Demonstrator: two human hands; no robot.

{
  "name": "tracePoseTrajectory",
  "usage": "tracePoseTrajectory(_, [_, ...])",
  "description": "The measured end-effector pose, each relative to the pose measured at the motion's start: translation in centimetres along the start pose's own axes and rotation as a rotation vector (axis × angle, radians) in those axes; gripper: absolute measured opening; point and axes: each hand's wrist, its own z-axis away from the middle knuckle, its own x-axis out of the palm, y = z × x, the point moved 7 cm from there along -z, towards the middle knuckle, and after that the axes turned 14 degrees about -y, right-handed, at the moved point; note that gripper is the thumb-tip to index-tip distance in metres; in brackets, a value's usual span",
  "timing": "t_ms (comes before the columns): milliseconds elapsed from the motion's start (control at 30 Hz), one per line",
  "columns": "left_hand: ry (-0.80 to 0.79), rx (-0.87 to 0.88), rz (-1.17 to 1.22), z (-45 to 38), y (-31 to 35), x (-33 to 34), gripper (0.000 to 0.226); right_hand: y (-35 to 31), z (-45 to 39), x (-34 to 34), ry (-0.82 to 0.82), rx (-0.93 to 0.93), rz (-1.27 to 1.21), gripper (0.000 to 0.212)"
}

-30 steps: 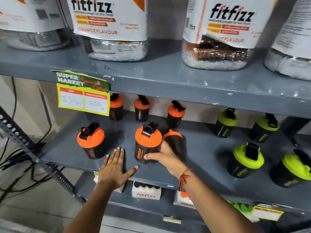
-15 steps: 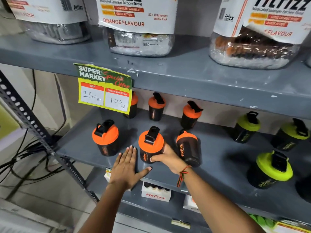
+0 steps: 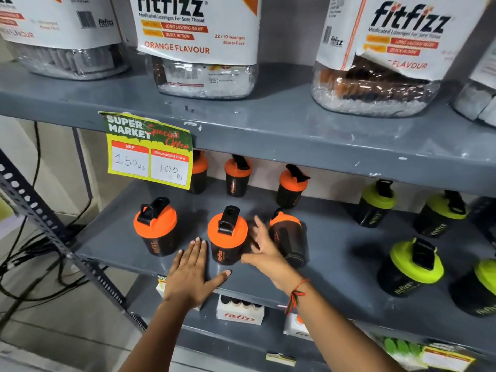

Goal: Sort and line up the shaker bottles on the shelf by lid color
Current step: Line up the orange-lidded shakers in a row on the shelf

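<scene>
Black shaker bottles stand on the grey middle shelf [image 3: 335, 253]. Orange-lidded ones fill the left half: a front-left bottle [image 3: 155, 226], a front-middle bottle [image 3: 227, 234], a third [image 3: 288, 237] to its right, and three more along the back [image 3: 237, 175]. Green-lidded bottles occupy the right half, such as a front one [image 3: 410, 267] and a back one [image 3: 377, 202]. My left hand [image 3: 192, 275] lies flat and open on the shelf edge, just left of the front-middle bottle. My right hand [image 3: 264, 251] is open between the middle and third orange bottles, fingers spread, holding nothing.
Large fitfizz lozenge jars [image 3: 204, 47] sit on the upper shelf. A yellow-green price tag [image 3: 149, 150] hangs from its edge. Small fitfizz boxes [image 3: 240, 312] rest on the lower shelf. A perforated metal upright [image 3: 53, 237] and black cables [image 3: 24, 259] are at left.
My right hand has let go of the front-middle orange bottle and opened, shifting slightly right. The left hand stays flat on the shelf. The camera has moved closer.
</scene>
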Motion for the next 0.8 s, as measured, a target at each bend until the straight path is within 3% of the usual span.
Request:
tracePoseTrajectory(133, [-0.025,-0.003,0.002,-0.1,0.1,0.0,0.108,-3.1,4.6,-5.2,0.473,-0.161,0.066,0.051])
tracePoseTrajectory(233, [-0.035,-0.002,0.010,-0.2,0.0,0.1,0.108,-3.5,6.6,-9.9,0.722,-0.024,0.330,0.044])
tracePoseTrajectory(300, [-0.035,0.003,0.017,-0.1,0.1,0.1,0.108,-1.9,6.1,-11.6,0.647,0.191,0.350,0.060])
tracePoseTrajectory(367, [-0.029,0.004,0.022,-0.1,0.1,0.0,0.110,0.4,5.1,-11.6,0.468,0.378,0.263,0.068])
tracePoseTrajectory(467, [-0.033,0.004,0.021,-0.2,0.0,0.0,0.113,1.8,4.5,-10.9,0.317,0.507,0.269,0.081])
tracePoseTrajectory(600, [-0.034,0.003,0.020,-0.2,0.0,0.1,0.114,2.2,3.2,-10.7,0.271,0.518,0.322,0.084])
tracePoseTrajectory(800, [-0.022,-0.003,0.004,-0.2,0.0,-0.1,0.114,-0.1,3.7,-11.9,0.509,0.228,0.409,0.064])
